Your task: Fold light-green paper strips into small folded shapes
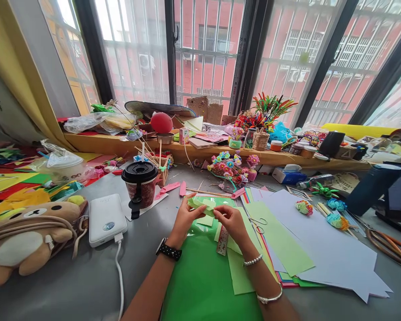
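Note:
Between my two hands is a small piece of folded light green paper [200, 206], held above a shiny green mat [200, 267]. My left hand [186, 216] pinches its left end with thumb and fingers. At the right end my right hand [230, 218] has thumb and fingertips closed on the same paper. Beneath the paper lies another light green piece [205, 220] on the mat. A patterned ruler [222, 240] lies below my right hand. Small scissors [259, 225] rest on light green sheets [280, 245] to its right.
A lidded cup [140, 185], a white power bank [107, 218] with cable and a plush bear [30, 236] stand left. White paper [334, 249], orange-handled shears [390, 245] and a dark bottle [374, 187] are right. Paper flowers [229, 167] sit behind, below a cluttered window ledge [177, 149].

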The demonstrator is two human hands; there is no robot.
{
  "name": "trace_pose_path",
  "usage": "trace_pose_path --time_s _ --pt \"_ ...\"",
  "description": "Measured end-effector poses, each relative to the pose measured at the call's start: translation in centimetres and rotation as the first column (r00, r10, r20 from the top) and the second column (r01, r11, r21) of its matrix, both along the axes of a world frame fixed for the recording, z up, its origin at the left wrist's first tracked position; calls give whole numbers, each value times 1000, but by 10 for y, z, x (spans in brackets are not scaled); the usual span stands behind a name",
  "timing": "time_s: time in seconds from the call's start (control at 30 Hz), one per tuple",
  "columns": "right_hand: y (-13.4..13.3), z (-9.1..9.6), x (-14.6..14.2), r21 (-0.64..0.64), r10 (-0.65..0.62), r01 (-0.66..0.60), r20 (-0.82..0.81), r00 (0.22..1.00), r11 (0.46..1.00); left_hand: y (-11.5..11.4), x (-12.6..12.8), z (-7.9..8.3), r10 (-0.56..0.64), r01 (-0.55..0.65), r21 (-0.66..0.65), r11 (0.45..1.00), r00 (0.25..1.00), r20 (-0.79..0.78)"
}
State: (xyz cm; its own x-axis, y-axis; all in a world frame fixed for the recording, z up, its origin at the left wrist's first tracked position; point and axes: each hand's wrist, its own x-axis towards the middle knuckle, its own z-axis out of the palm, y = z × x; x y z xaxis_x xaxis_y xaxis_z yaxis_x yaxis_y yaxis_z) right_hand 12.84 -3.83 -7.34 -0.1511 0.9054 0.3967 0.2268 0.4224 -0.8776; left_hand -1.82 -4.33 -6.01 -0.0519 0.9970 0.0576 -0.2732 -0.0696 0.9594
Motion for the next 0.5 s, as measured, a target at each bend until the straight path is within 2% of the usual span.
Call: trace_pose_path --time_s 0.1,0.23,0.5 --pt "-3 2 -1 168 -90 75 81 993 983 0 1 1 14 -14 -26 1000 1000 2" --pt "-7 3 -2 345 -172 89 217 961 934 0 1 1 22 -22 -28 999 1000 -6" --pt "-8 1 -2 590 -378 61 431 819 805 1 0 -1 16 -15 -47 999 1000 8"
